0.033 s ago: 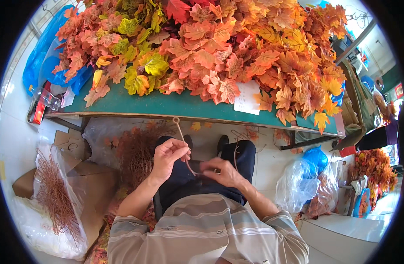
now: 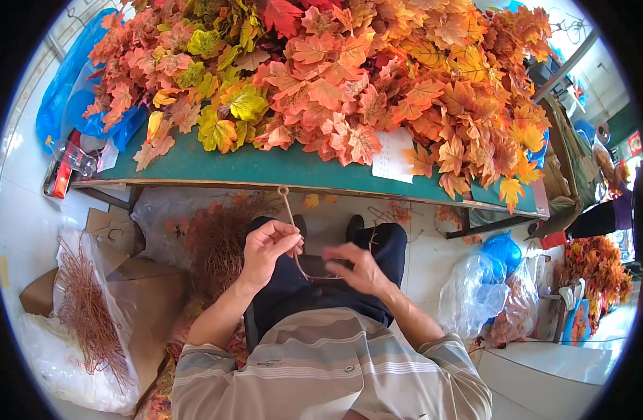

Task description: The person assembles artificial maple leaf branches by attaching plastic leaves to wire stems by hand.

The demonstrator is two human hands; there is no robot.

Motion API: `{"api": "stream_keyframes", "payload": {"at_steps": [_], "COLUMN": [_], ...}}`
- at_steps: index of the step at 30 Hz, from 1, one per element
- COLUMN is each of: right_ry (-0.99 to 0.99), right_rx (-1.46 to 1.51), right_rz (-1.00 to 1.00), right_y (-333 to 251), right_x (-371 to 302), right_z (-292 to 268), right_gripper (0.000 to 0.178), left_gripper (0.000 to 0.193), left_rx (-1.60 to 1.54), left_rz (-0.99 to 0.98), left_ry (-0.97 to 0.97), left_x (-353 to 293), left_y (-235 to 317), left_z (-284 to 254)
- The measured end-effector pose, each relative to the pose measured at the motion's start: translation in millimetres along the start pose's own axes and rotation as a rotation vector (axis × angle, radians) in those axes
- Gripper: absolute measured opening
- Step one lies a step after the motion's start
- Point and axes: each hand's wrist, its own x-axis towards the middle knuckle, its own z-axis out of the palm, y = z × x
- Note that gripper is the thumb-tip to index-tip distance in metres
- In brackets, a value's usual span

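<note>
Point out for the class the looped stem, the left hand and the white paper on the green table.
Looped stem [image 2: 289, 210]: head view, on its upper shaft.
Left hand [image 2: 268, 249]: head view, on the middle of the hand.
White paper [image 2: 393, 159]: head view, on the middle of its visible part.

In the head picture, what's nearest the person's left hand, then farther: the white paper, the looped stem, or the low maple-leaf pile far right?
1. Looped stem: pinched in the left hand.
2. White paper: ahead and right, on the green table.
3. Low maple-leaf pile: far right.
</note>
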Motion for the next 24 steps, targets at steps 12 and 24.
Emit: {"api": "stream_keyframes", "payload": {"at_steps": [12,24], "right_ry": [0.026,0.197], "right_rx": [0.619,0.943], "right_rz": [0.291,0.499], "right_y": [-26.7,3.5], "right_x": [42.1,29.1], "right_z": [2.5,16.8], "right_gripper": [0.019,0.021], "left_gripper": [0.010,0.013], "left_rx": [0.002,-0.101], "left_rz": [-0.311,-0.366], "left_ry": [-0.189,-0.412], "left_x": [-8.5,-23.0], "left_y": [-15.7,-31.6], "left_z": [9.1,-0.1]}}
